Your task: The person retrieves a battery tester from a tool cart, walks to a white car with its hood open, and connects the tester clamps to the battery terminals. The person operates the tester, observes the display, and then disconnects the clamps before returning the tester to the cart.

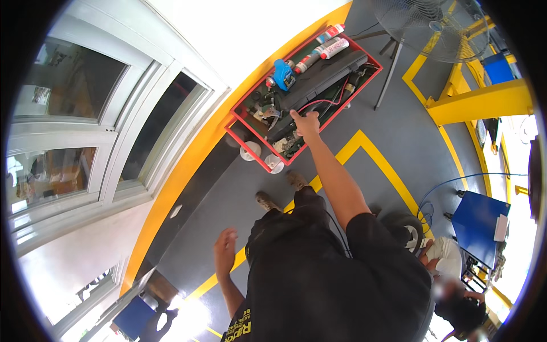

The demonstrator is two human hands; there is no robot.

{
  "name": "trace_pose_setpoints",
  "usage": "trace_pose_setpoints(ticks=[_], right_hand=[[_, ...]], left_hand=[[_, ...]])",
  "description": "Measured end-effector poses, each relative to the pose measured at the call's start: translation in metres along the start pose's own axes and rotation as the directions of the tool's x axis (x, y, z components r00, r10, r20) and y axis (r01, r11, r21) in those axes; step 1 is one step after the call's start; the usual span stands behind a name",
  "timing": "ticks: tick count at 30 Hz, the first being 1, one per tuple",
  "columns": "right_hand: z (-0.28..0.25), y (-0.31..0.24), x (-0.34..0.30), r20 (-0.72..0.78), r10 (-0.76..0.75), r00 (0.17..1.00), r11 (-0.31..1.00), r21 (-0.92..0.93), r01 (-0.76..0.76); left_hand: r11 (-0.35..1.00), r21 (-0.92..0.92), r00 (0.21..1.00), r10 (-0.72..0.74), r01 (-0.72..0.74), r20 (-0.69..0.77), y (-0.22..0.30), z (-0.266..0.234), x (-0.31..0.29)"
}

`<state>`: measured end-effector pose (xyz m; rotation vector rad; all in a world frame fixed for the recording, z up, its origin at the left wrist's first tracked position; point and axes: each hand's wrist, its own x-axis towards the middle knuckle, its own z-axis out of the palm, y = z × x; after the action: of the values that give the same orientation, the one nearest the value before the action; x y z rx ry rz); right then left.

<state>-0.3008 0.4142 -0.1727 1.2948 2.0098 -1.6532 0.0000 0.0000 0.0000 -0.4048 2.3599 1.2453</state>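
While you stand on the grey floor [393,137] with its yellow lines, your right hand [307,122] reaches far forward into the red tool tray [370,60], a wheeled cart parked along the yellow strip beside the windowed wall [114,131]. The grip of that hand looks closed around something at the near end of the long black case [319,85], close to a thin red cable [322,102], but you cannot tell from this angle exactly what the fingers pinch. Your left hand [225,251] hangs free at your side, fingers loosely spread and holding nothing, probably for balance as you lean. Sealant tubes [325,50] lie along the far rim, and a blue tool [282,74] sits beside them, all kept within arm's reach. A standing fan [433,25] is beyond the tray, and another person crouches near a blue box [476,219] at your right.
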Motion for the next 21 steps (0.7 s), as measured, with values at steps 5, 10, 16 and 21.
trace_pose_setpoints(ticks=[5,10,16,21], right_hand=[[0.007,-0.034,0.007,-0.338,-0.016,0.941,0.991,-0.129,-0.03],[-0.005,-0.019,0.005,-0.21,-0.111,0.971,0.976,0.162,0.147],[-0.129,-0.142,-0.123,-0.214,-0.573,0.791,0.463,0.712,0.528],[-0.193,-0.217,-0.195,-0.252,-0.838,0.483,0.306,0.516,0.8]], left_hand=[[0.978,0.077,0.966,0.178,-0.195,0.186,0.069,0.057,0.019],[0.985,0.13,0.992,0.106,-0.113,0.065,0.067,0.045,0.003],[0.988,0.125,0.993,0.101,-0.092,-0.068,0.098,0.051,-0.006],[0.95,0.136,0.959,0.278,-0.283,0.048,0.161,0.069,0.013]])
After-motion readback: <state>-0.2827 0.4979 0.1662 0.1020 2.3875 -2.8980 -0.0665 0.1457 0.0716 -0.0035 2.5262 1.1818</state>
